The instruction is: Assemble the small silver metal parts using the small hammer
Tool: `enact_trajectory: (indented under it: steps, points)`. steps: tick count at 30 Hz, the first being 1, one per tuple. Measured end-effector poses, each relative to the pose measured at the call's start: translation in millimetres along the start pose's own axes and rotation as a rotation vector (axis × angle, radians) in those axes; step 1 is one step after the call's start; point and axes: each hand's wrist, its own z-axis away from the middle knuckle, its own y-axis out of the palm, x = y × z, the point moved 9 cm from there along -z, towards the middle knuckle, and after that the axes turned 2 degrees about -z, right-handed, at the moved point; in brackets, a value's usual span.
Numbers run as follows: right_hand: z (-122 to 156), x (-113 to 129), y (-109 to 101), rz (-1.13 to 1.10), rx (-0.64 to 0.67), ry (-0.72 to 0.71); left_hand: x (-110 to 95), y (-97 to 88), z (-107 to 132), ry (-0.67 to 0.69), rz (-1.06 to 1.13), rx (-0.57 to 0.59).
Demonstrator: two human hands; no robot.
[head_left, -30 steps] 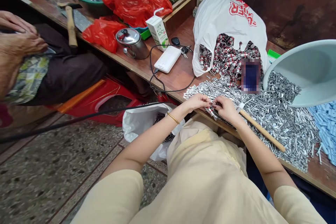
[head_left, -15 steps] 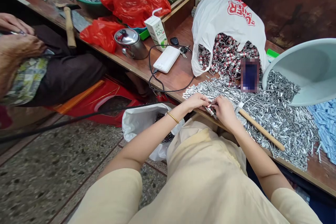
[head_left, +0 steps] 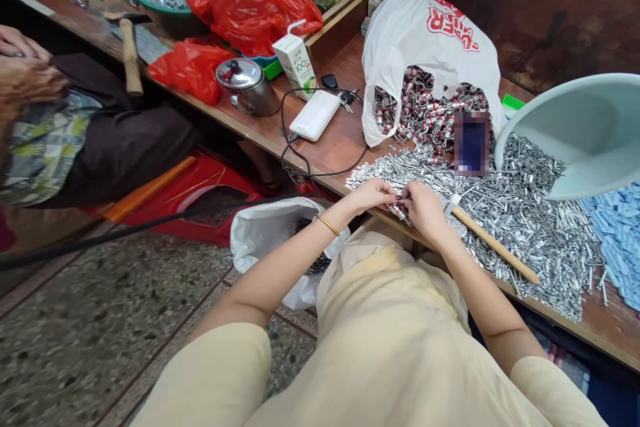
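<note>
Close together at the table's front edge, my left hand (head_left: pixel 376 195) and my right hand (head_left: pixel 423 209) both have their fingertips pinched. A small silver-and-red metal piece (head_left: pixel 399 211) shows just under the fingers. What exactly each hand pinches is too small and partly hidden. Behind and to the right of them spreads a heap of silver metal parts (head_left: pixel 530 240). A hammer (head_left: pixel 495 245) with a wooden handle lies on the heap beside my right hand. Similar red-and-silver pieces (head_left: pixel 425 107) spill from a white plastic bag (head_left: pixel 415 27).
A tipped grey-blue basin (head_left: pixel 590 127) rests at the right, near blue pieces (head_left: pixel 617 240). A power bank (head_left: pixel 315 115) with its cable, keys (head_left: pixel 346 99), a drink carton (head_left: pixel 295 63) and a metal cup (head_left: pixel 249 88) stand left. Below hangs a white sack (head_left: pixel 253 230). Another person's hands (head_left: pixel 27 67) are at far left.
The view has shifted slightly. My hands stay in the same place, with fingertips closed and only small finger movements. The other person's hands appear slightly further left.
</note>
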Motion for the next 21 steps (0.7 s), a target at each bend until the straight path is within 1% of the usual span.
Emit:
enact_trajectory:
  steps: [2,3,5,6,7,9,10,11,13,16,18,19,21]
  points:
    - [15.6,-2.4,-18.8,-0.008,-0.056,-0.017,1.0,-4.6,-2.9,0.045,-0.125,-0.049]
    - [27.6,-9.4,-31.7,0.015,-0.102,-0.008,0.9,-6.5,-4.0,0.067,-0.192,-0.072]
    - [58.9,-35.2,-64.3,0.159,-0.265,0.062,-0.3,-8.7,-5.3,0.099,-0.312,-0.108]
    - [74.9,-51.3,-74.9,0.272,-0.29,0.108,-1.5,-8.8,-5.5,0.107,-0.362,-0.114]
    - [88.9,-68.2,-79.9,0.378,-0.267,0.15,-3.2,-8.3,-5.6,0.113,-0.405,-0.114]
    - [109.8,-98.0,-80.0,0.517,-0.166,0.197,-7.5,-7.4,-5.1,0.11,-0.461,-0.111]
    - [116.2,-107.4,-77.1,0.55,-0.11,0.192,-9.9,-6.8,-4.5,0.106,-0.479,-0.108]
    - [120.0,-111.7,-74.4,0.559,-0.071,0.173,-12.6,-6.3,-3.8,0.102,-0.492,-0.106]
    - [121.9,-106.5,-75.3,0.524,-0.066,0.125,-18.4,-5.6,-1.6,0.099,-0.519,-0.111]
    - [117.1,-82.2,-84.8,0.355,-0.104,0.119,-24.7,-4.3,2.0,0.092,-0.565,-0.118]
    - [110.5,-63.3,-80.8,0.187,-0.034,0.114,-26.9,-3.3,3.7,0.088,-0.588,-0.12]
    - [106.7,-53.4,-75.5,0.104,0.016,0.095,-27.7,-3.0,4.4,0.087,-0.599,-0.122]
    - [98.7,-37.6,-65.4,-0.039,0.072,0.056,-28.9,-3.1,5.6,0.087,-0.616,-0.134]
